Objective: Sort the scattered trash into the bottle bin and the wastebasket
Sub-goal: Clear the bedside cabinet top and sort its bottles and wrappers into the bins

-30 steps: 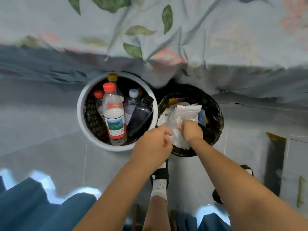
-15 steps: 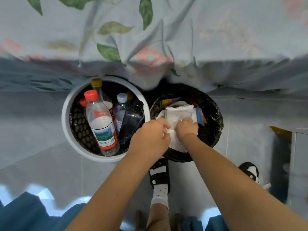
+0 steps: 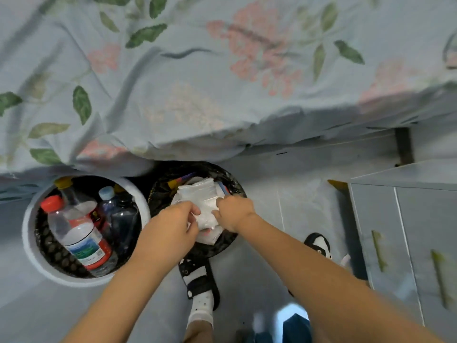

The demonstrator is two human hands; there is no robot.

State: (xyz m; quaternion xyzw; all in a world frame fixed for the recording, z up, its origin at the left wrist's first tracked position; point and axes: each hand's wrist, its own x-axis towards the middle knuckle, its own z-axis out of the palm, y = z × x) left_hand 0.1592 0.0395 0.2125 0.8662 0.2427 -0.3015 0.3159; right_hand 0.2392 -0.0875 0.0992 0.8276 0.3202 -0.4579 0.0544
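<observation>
A big floral bedspread (image 3: 197, 82) fills the far half of the room, hanging over a pale tiled floor (image 3: 284, 206), with a grey cabinet (image 3: 408, 231) off to the right. Tucked under the bed's edge sit the two containers, side by side and nearly touching: the white-rimmed bottle bin (image 3: 27, 246) on the left, and the black-lined wastebasket (image 3: 158, 194) on the right. The bottle bin is well stocked, with a red-capped clear bottle (image 3: 79, 233) leaning nearest, a yellow-capped one and a blue-capped one behind, and a dark bottle beside them. Now the action: the left hand (image 3: 170, 231) and right hand (image 3: 235, 214) are both curled onto a crumpled white plastic bag (image 3: 200, 201) sitting on top of the wastebasket's contents. Compared with a second ago, the hands have crowded closer together and the wad looks more bunched and lower in the basket; they appear to be packing it down, not dropping it loose. The view has also swung up and left, so more bed shows. I'd say this piece of soft trash is as good as sorted, and the hands should come free shortly. A sandalled foot (image 3: 197, 280) stands near, just this side of the basket.
</observation>
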